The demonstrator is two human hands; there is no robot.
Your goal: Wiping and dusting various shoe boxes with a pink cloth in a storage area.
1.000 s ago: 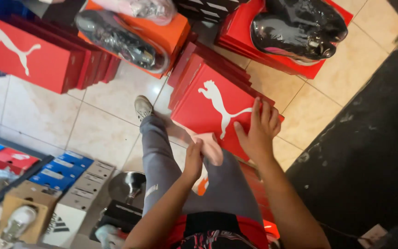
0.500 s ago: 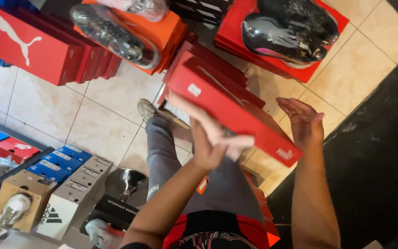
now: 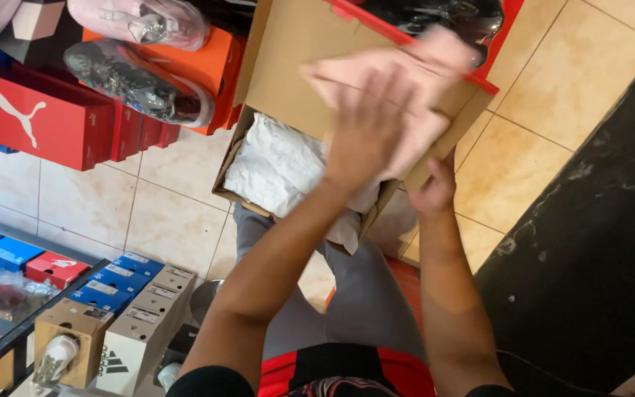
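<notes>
Now the open cardboard shoe box with a red lid (image 3: 288, 66) rests on the person's grey-trousered lap (image 3: 347, 294), its lid tipped up. White crinkly wrapping paper (image 3: 281, 165) fills the inside. The left hand (image 3: 369, 136) is spread flat on a soft pink cloth (image 3: 420, 81) against the lid. The right hand (image 3: 435, 187) grips the box's right corner. Red shoe boxes (image 3: 38, 117) stand on the tiled floor (image 3: 163, 213) nearby.

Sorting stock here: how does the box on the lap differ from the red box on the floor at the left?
The lap box is open, lid raised, showing brown card inside and white paper; the red box is shut. The left hand and right hand touch the lap box; the red box stands untouched among others. Both are shoe boxes with red outsides.
</notes>
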